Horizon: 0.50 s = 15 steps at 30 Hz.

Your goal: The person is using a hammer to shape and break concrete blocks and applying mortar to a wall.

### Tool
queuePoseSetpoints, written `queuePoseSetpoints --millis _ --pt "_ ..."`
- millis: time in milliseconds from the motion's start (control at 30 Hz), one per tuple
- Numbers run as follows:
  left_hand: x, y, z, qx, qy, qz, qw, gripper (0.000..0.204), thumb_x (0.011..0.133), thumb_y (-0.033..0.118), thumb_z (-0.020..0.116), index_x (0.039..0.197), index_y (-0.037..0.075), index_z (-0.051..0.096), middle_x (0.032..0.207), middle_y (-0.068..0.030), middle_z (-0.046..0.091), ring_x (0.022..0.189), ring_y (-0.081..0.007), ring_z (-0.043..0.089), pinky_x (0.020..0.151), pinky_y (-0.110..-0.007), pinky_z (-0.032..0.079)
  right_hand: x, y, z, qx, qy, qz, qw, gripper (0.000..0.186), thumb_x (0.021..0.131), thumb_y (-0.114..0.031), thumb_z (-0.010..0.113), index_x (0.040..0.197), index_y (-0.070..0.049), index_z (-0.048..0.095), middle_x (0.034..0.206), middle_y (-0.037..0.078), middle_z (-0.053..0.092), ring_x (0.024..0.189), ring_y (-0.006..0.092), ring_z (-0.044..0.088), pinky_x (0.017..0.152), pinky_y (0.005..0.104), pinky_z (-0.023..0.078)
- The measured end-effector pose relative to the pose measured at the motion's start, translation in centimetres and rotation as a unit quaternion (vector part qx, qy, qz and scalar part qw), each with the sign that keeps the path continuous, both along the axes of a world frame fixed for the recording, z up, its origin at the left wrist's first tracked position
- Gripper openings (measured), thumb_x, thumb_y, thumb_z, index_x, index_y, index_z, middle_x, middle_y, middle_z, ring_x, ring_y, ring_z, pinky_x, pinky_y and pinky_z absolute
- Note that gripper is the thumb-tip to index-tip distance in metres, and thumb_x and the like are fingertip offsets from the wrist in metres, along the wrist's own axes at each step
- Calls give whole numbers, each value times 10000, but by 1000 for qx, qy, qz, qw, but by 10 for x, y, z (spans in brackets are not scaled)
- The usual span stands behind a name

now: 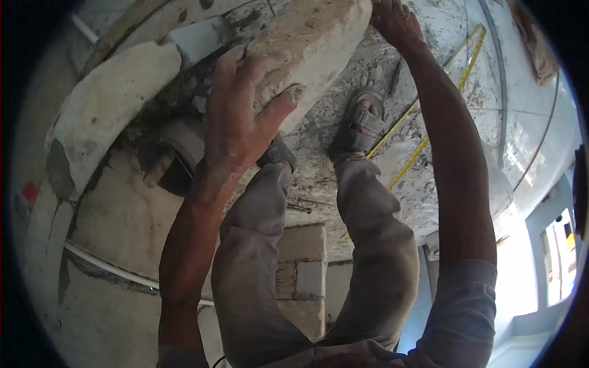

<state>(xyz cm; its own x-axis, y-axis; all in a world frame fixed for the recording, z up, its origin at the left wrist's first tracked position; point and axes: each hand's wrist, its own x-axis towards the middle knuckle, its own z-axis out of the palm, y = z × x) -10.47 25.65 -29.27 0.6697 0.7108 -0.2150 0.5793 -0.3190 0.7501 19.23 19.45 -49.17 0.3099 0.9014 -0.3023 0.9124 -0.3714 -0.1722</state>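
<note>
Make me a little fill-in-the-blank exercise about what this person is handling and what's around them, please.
1. Of the left hand and right hand, the one whose thumb shows plainly against the pale block is the ____.
2. The long strip is coloured ____.
3. The right foot wears a strapped, open-toed ____.
4. Nearer the window in the picture is the ____ forearm.

Missing words: left; yellow; sandal; right.

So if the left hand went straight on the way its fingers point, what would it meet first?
The block: the left hand seems to be on it, thumb and fingers against its near end. Depth is hard to judge here, so what lies beyond is unclear.
</note>
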Motion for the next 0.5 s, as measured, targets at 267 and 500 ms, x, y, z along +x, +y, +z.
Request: queuePoseSetpoints --millis 267,500 --pt "33 13 8 -28 7 -30 999 367 794 229 662 1059 3 545 1071 -147 527 992 -263 530 869 -365 406 79 -85 32 -88 115 -132 981 425 750 -365 610 913 27 587 904 237 609 861 360 599 749 438 456" --pt "116 35 -5 68 -29 -140 987 379 763 206 669 1087 51 544 1056 -161 522 1002 -307 535 867 -369 422 101 -201 74 153 217 -400 877 288 791 -233 558 893 35 523 684 72 538 604 145 515 535 294 419"
